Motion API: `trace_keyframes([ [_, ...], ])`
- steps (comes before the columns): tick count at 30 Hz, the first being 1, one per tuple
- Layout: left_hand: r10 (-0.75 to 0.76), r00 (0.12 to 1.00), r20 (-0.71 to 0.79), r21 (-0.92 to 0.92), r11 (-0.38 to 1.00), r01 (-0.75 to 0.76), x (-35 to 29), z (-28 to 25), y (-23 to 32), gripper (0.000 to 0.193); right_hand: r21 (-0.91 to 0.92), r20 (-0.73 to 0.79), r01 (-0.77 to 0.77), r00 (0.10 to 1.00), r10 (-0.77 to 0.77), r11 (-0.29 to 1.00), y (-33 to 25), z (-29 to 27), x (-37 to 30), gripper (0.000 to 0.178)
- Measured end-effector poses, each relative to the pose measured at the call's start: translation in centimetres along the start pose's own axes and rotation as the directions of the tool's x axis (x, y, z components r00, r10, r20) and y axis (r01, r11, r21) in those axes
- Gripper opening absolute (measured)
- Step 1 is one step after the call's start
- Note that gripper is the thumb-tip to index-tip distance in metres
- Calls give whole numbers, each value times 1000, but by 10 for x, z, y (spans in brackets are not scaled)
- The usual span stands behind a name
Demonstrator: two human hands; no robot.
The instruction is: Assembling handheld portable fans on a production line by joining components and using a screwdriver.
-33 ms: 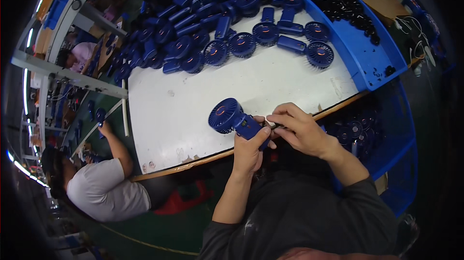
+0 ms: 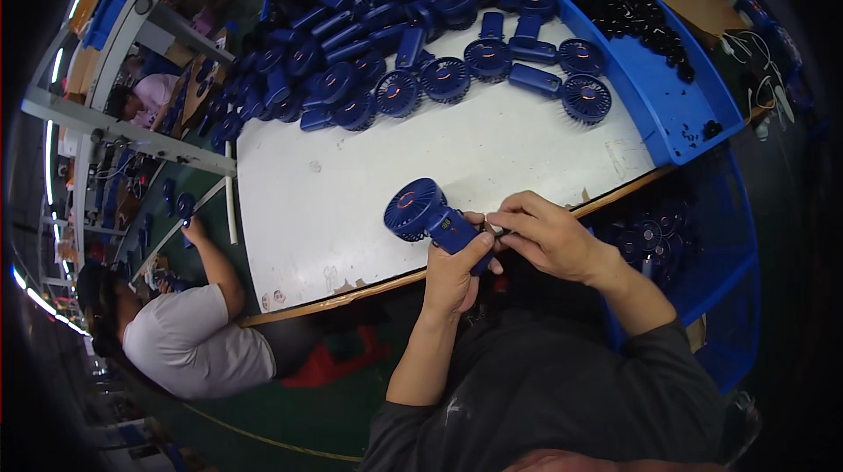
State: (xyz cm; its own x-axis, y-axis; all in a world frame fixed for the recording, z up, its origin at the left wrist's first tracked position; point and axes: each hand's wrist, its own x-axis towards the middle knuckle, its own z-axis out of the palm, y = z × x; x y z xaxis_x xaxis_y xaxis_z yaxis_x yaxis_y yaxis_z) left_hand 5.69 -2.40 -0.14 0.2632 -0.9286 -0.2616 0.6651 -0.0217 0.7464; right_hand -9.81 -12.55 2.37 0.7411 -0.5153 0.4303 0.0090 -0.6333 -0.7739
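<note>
My left hand [image 2: 451,279] is wrapped round the handle of a dark blue handheld fan [image 2: 414,208], its round grille tilted up to the left above the table's front edge. A small lit display shows on the handle. Close beside the handle's right side, my right hand [image 2: 555,242] is closed in a pinch on a small black piece [image 2: 498,230] with a pale spot; its exact kind is too small to tell. Fingers of both hands nearly meet there, hiding whether the piece touches the fan.
Many similar blue fans [image 2: 397,93] lie heaped along the far side of the white table [image 2: 351,182]. A blue tray [image 2: 665,145] of small black parts stands at the right. Below it, a blue crate [image 2: 716,296] holds more fans. At left sits a co-worker [image 2: 193,336].
The whole view has shifted very slightly. The small black piece at my right fingertips shows a little more clearly; both hands keep their holds.
</note>
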Motion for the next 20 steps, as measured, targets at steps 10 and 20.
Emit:
trace_keyframes([
  [10,-151,921,359,23,988,153,-14,-16,-7,48,-100,147,320,941,-304,942,8,5,42,31],
  [20,-55,994,-98,-109,993,45,-6,8,-22,52,-379,131,55,991,-5,924,-8,29,1,74],
])
